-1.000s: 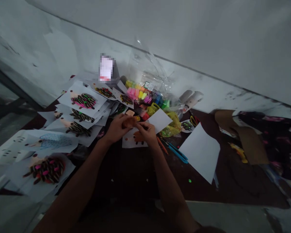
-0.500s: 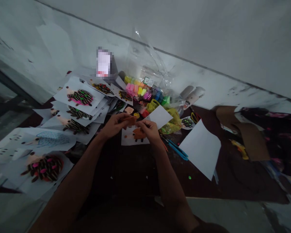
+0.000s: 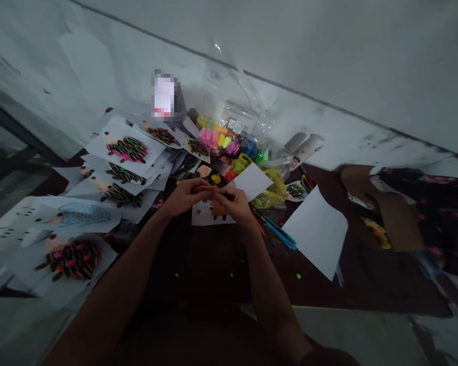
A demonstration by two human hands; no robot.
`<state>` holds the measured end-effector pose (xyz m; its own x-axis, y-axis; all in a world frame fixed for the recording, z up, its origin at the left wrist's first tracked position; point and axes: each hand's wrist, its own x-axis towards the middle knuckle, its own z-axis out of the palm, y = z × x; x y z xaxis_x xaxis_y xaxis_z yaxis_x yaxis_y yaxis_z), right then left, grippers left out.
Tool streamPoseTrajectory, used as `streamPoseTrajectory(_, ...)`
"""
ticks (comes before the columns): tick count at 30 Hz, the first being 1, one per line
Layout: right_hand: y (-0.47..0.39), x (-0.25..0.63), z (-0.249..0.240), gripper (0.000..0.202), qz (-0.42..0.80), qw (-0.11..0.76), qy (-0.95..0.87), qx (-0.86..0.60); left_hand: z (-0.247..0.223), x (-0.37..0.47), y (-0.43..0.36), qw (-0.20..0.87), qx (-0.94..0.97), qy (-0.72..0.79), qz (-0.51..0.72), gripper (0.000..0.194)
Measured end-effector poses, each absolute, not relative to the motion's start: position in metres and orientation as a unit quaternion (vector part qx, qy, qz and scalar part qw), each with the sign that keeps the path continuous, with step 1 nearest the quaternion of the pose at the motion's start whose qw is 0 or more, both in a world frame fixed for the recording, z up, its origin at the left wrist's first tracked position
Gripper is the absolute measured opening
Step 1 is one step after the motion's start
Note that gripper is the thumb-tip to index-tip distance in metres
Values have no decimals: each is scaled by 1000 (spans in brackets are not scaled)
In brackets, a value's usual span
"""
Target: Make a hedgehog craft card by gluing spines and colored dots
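Note:
Between my two hands is a soft orange-brown piece of modelling clay (image 3: pixel 203 188), pinched at both ends. My left hand (image 3: pixel 185 197) grips its left side, and the fingertips of my right hand (image 3: pixel 234 203) close on its right side. Just below them lies a white paper (image 3: pixel 204 219) with an orange clay hedgehog (image 3: pixel 218 209) on it, partly covered by my fingers. Beyond the hands are a small yellow lump (image 3: pixel 216 178) and a pale peach piece of clay (image 3: pixel 203 171).
Hedgehog pictures (image 3: pixel 127 148) are piled on the left. Bagged coloured clay (image 3: pixel 225 141) leans at the wall behind. Nearby lie a loose white sheet (image 3: pixel 254 181), a yellow-green bag (image 3: pixel 277 188), a blue-handled tool (image 3: pixel 280 234), larger paper (image 3: pixel 318 234) and brown cardboard (image 3: pixel 399 221) on the dark table.
My hands have drawn together around the clay, which now looks narrower and longer between the fingers. The right hand covers more of the hedgehog. The view has shifted slightly.

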<state>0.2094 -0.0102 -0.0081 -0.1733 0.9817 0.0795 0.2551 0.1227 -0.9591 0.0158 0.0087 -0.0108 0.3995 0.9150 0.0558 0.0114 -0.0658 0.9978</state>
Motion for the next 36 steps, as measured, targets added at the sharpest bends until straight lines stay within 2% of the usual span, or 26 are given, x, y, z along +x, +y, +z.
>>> streamPoseTrajectory(7,-14,208,-1,25,442,389,-621,-518,-11,16,10,563,628,378,382,36)
streamPoseTrajectory(13,-13,205,-5,18,439,401,-603,-533,-11,18,9,573,619,389,371,42)
streamPoseTrajectory(17,-13,206,-5,21,469,414,-593,-507,-4,17,6,595,595,400,363,49)
streamPoseTrajectory(23,-12,209,-7,29,514,404,-582,-485,-1,15,5,587,601,400,366,48)
streamPoseTrajectory(32,-14,205,-8,23,525,395,-582,-480,-5,17,5,568,599,405,394,42)
streamPoseTrajectory(36,-13,206,-10,26,526,386,-579,-489,-7,17,6,575,606,398,379,46)
